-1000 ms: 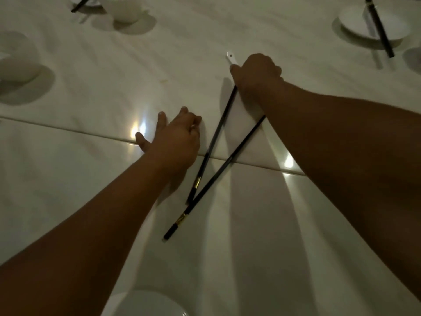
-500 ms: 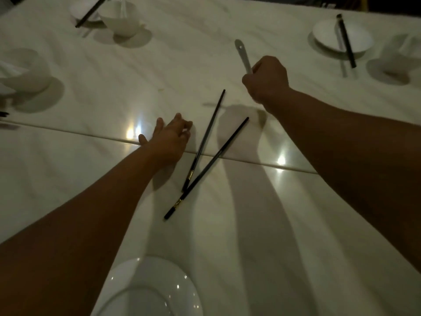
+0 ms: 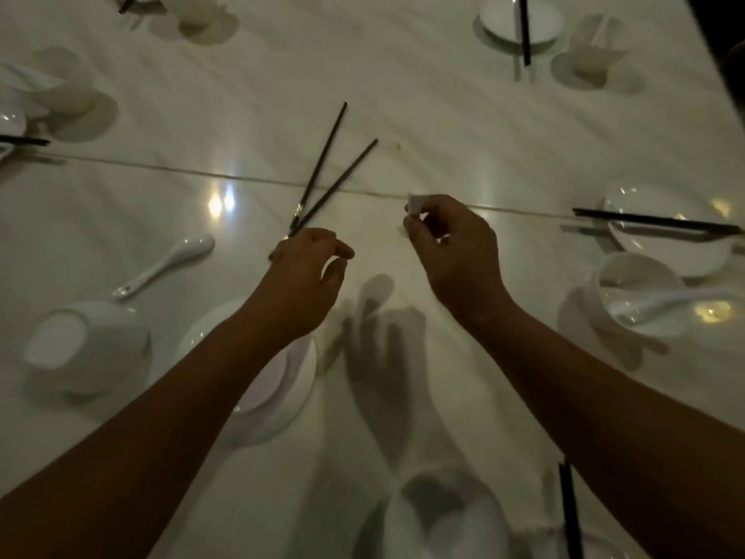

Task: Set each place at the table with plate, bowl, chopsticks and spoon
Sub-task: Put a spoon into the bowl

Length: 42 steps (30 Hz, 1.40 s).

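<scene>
Two black chopsticks [image 3: 322, 177] lie in a V on the white marble table [image 3: 443, 127]. Their near ends run under my left hand [image 3: 308, 272], whose thumb and forefinger are apart; I cannot tell whether it grips them. My right hand [image 3: 453, 252] is closed on a white spoon [image 3: 414, 204], held above the table to the right of the chopsticks; only bits of the spoon show between the fingers. A white plate [image 3: 290, 381] lies under my left forearm. Left of it a white bowl [image 3: 88, 344] lies tipped on its side, with a second white spoon [image 3: 165, 264] beyond it.
At the right, a plate [image 3: 669, 252] carries chopsticks [image 3: 653, 221], with a bowl [image 3: 637, 296] holding a spoon in front. More settings sit far right [image 3: 520, 18], far left [image 3: 68, 94] and at the top [image 3: 197, 10]. A bowl [image 3: 443, 514] and chopsticks [image 3: 568, 514] are near me.
The view has pulled back. My right hand drew the spoon back toward me and lower. My left hand moved from lying flat beside the chopsticks to over their near ends.
</scene>
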Available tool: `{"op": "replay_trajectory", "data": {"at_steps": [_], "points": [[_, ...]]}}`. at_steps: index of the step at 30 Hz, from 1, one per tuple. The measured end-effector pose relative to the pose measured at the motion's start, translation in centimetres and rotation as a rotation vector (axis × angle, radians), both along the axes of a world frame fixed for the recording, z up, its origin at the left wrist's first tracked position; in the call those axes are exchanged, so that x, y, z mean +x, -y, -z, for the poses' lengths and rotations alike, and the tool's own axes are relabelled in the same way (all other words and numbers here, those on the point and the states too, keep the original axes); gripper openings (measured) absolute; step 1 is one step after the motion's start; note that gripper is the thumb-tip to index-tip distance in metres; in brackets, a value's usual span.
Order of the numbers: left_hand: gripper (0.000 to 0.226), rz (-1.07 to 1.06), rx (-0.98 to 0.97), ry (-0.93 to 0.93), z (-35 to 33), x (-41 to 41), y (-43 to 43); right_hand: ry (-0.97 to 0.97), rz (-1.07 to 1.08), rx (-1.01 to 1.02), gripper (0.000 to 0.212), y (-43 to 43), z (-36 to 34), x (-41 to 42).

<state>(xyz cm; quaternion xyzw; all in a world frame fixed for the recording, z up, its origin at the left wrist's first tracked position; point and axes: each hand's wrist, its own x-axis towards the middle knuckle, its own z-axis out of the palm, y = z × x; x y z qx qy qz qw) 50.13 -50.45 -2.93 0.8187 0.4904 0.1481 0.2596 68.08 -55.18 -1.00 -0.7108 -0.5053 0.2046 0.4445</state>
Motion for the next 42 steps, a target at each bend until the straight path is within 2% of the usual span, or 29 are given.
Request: {"op": "replay_trajectory", "data": {"at_steps": [4, 12, 17, 19, 24, 32, 42], "points": [[0.021, 0.003, -0.034, 0.025, -1.2, -0.7, 7.7, -0.258, 0.036, -0.082, 0.011, 9.2, -0.5, -1.5], [0.021, -0.075, -0.171, 0.023, -1.8, -3.8, 22.1, -0.377, -0.061, -0.172, 0.023, 24.8, -2.1, -3.3], [0.022, -0.097, -0.189, -0.102, -0.4, -6.4, 29.2, -0.457, -0.132, -0.368, 0.009, 31.3, -2.8, -4.5], [0.025, -0.082, -0.229, -0.136, 0.0, -7.1, 31.7, -0.505, -0.114, -0.43, 0.013, 33.3, -2.2, -5.1], [0.034, -0.083, -0.36, -0.228, 0.1, -8.1, 35.0, -0.645, -0.057, -0.52, 0.014, 34.5, -1.4, -6.8], [0.036, -0.029, -0.481, -0.312, 0.2, -9.4, 33.6, -0.637, 0.144, -0.563, 0.011, 32.6, -0.6, -8.6], [0.052, 0.305, -0.314, -0.485, 1.7, -10.6, 31.6, -0.547, 0.425, -0.529, 0.028, 31.2, 0.7, -9.8]]}}
